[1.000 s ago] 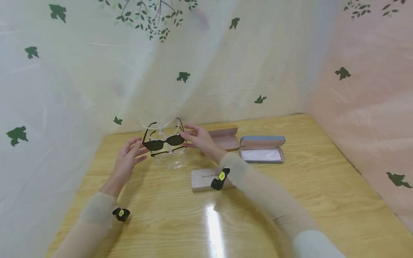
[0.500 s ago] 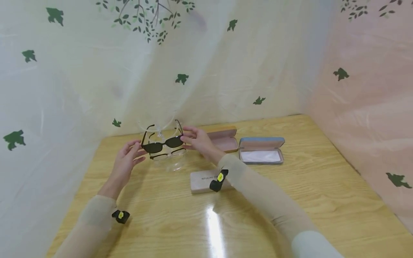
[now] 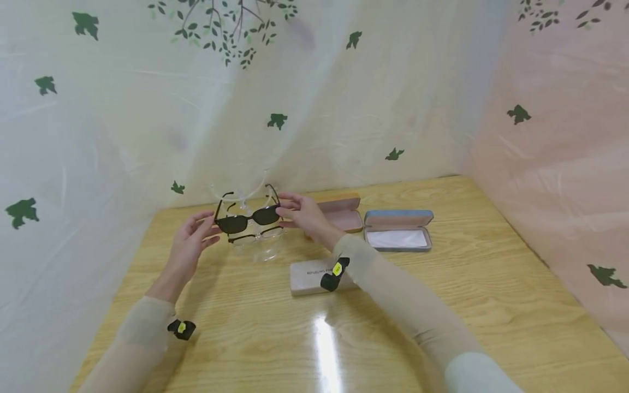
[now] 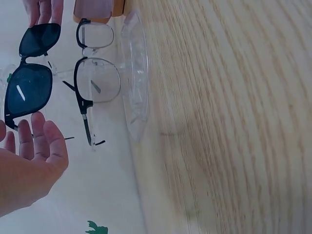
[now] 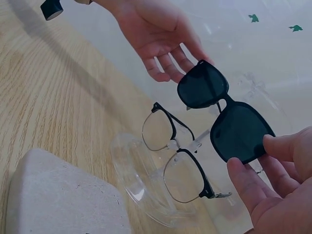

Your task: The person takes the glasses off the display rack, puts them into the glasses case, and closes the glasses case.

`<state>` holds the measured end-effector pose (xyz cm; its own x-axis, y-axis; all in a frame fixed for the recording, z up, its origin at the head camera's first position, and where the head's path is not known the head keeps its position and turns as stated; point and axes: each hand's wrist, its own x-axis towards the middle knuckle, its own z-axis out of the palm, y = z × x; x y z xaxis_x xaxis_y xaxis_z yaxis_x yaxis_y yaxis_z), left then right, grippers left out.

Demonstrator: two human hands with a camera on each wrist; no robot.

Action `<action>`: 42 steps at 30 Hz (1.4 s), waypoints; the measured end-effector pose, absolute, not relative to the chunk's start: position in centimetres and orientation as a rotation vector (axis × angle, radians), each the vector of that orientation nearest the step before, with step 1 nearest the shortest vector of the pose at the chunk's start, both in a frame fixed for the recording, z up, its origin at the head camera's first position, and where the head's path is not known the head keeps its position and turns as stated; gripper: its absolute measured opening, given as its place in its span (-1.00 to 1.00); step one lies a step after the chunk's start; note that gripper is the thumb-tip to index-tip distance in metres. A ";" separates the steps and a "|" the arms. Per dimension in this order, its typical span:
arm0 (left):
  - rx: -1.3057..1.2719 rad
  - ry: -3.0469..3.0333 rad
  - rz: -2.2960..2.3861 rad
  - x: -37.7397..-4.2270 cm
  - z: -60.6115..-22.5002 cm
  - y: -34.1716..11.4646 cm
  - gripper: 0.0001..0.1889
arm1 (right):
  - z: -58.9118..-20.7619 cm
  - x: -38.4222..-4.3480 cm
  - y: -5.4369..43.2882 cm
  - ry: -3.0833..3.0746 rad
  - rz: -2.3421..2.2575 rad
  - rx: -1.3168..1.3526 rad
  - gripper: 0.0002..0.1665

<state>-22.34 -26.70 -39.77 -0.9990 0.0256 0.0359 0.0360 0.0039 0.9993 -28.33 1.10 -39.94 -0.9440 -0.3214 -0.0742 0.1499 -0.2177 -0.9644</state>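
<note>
A pair of black sunglasses (image 3: 249, 219) with dark lenses sits tilted at the upper part of a clear display stand (image 4: 136, 78). My right hand (image 3: 306, 217) pinches one end of the front between thumb and fingers. At the opposite hinge, my left hand (image 3: 190, 240) holds the corner lightly, its other fingers spread loosely below. Just under the sunglasses, half-rimmed eyeglasses (image 5: 183, 151) with black browlines and clear lenses rest on the same stand. How the sunglasses meet the stand is hidden behind the lenses.
An orange case (image 3: 350, 204) stands open behind my right hand. Right of it is an open blue case (image 3: 400, 214) with a white cloth (image 3: 397, 238) inside. A closed pale case (image 3: 307, 281) lies under my right forearm. A patterned curtain (image 3: 314, 125) borders the wooden table (image 3: 236, 338).
Over the last second the sunglasses have shifted slightly, with temples sitting lower against the stand. Both hands stay at the two ends; the rest of the view moved only slightly with the head.
</note>
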 end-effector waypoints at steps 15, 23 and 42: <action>-0.226 -2.209 -2.194 -19.7 -39.1 -25.7 -0.72 | -39.2 -26.5 2.6 1.928 -2.111 -0.310 -0.37; -0.351 -2.176 -2.186 -18.1 -39.4 -25.4 -0.83 | -39.5 -25.3 3.4 2.006 -2.082 -0.435 -0.37; -0.782 -2.306 -2.107 -16.1 -39.3 -23.1 -0.86 | -39.0 -21.8 9.0 2.016 -2.016 -0.563 -0.35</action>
<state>-16.10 -23.09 -39.29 -0.8790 0.3989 0.2611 0.2961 0.0275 0.9548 -21.82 8.97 -38.99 -0.8984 -0.4269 0.1035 -0.1036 -0.0232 -0.9944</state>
